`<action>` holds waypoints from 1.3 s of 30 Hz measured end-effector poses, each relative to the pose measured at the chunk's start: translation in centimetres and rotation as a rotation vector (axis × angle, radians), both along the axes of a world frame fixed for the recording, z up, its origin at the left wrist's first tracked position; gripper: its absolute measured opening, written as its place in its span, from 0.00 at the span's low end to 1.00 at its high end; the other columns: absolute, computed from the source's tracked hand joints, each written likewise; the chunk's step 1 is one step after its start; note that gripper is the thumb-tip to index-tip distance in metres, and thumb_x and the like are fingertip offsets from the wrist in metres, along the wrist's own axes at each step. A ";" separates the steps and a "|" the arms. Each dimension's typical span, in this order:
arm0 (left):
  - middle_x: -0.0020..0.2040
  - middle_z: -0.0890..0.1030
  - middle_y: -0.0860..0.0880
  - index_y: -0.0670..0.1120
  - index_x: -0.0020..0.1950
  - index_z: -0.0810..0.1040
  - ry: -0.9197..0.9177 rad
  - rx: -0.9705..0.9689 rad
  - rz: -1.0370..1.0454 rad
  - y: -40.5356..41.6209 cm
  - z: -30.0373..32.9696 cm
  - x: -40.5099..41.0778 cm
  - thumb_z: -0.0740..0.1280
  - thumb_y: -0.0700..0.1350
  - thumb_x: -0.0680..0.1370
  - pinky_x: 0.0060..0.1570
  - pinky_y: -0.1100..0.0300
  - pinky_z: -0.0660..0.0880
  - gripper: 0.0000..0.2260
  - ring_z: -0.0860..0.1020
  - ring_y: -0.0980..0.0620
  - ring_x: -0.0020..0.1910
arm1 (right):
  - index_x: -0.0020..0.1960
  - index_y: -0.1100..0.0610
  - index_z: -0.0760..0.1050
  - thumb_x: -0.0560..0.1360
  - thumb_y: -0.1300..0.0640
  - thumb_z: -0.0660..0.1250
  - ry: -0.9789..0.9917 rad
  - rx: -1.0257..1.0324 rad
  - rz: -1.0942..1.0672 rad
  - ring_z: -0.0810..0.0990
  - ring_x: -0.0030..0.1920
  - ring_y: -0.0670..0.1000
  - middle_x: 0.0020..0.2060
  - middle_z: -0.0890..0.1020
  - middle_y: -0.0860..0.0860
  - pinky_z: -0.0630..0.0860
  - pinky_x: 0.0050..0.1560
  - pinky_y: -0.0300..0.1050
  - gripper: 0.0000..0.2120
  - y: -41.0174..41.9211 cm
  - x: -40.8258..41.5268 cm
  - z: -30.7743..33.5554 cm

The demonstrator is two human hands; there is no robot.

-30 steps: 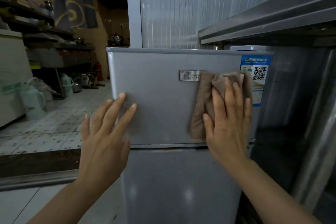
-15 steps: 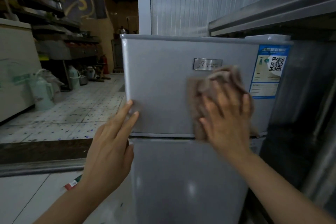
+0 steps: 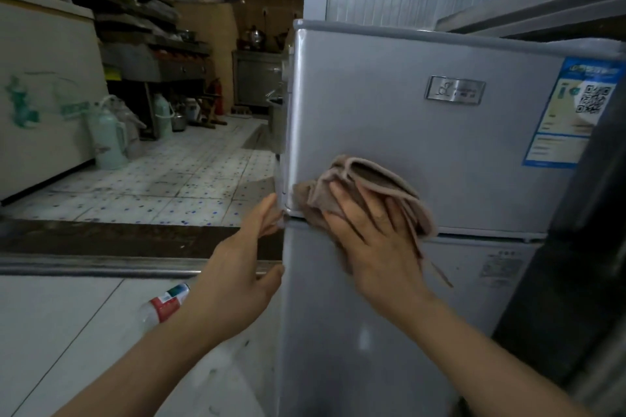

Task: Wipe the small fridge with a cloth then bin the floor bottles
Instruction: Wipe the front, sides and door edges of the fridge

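Here, from the head view: right hand (image 3: 376, 234) spread flat, pressing the soft, limp cloth (image 3: 369, 186) against the lower left corner of the fridge (image 3: 423, 132) upper door; left hand (image 3: 237, 278) open, fingertips at that door's left edge. Probably best kept bunched under the palm, being floppy. Down on the floor by the left wrist, a light-looking plastic bottle (image 3: 162, 306), likely easiest gripped round its body.

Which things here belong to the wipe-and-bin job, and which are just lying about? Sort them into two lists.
Job: small fridge; cloth under the right hand; left hand at the fridge's edge; floor bottle.

Lying about: green thermos; chest freezer; kettle; shelves.
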State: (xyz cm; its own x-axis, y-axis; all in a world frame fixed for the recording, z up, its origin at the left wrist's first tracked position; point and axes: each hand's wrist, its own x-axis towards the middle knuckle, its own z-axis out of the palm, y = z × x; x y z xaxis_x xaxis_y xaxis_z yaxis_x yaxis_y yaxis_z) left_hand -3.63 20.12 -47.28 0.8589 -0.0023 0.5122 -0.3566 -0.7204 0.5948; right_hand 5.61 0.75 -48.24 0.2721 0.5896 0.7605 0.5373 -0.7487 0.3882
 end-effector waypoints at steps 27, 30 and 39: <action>0.73 0.62 0.56 0.59 0.73 0.56 -0.165 0.018 0.080 -0.8 -1.3 1.0 0.69 0.40 0.72 0.69 0.57 0.62 0.36 0.61 0.58 0.71 | 0.67 0.50 0.66 0.77 0.53 0.62 -0.215 -0.049 -0.160 0.63 0.69 0.59 0.72 0.63 0.51 0.57 0.68 0.61 0.19 -7.5 1.6 -1.7; 0.75 0.57 0.52 0.62 0.74 0.53 -0.188 0.022 0.091 -2.7 -0.9 1.9 0.69 0.40 0.73 0.70 0.60 0.55 0.38 0.56 0.55 0.74 | 0.66 0.55 0.66 0.80 0.50 0.52 -0.130 0.027 -0.264 0.62 0.68 0.65 0.71 0.61 0.58 0.60 0.67 0.66 0.17 -14.3 1.9 -2.7; 0.65 0.64 0.42 0.53 0.74 0.57 -0.328 -0.050 0.239 -5.9 -1.8 4.8 0.68 0.41 0.74 0.60 0.61 0.61 0.32 0.65 0.53 0.62 | 0.70 0.52 0.61 0.72 0.56 0.63 0.000 0.272 -0.137 0.58 0.67 0.65 0.71 0.59 0.55 0.55 0.64 0.61 0.27 -7.9 0.9 -4.5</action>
State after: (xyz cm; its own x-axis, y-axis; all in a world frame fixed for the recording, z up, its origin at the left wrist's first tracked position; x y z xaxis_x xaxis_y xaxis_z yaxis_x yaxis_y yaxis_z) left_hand 1.17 14.24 -49.06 0.6229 0.2094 0.7537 -0.3592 -0.7793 0.5134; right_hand 6.55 -7.15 -52.70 0.3352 0.3219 0.8854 0.4247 -0.8906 0.1630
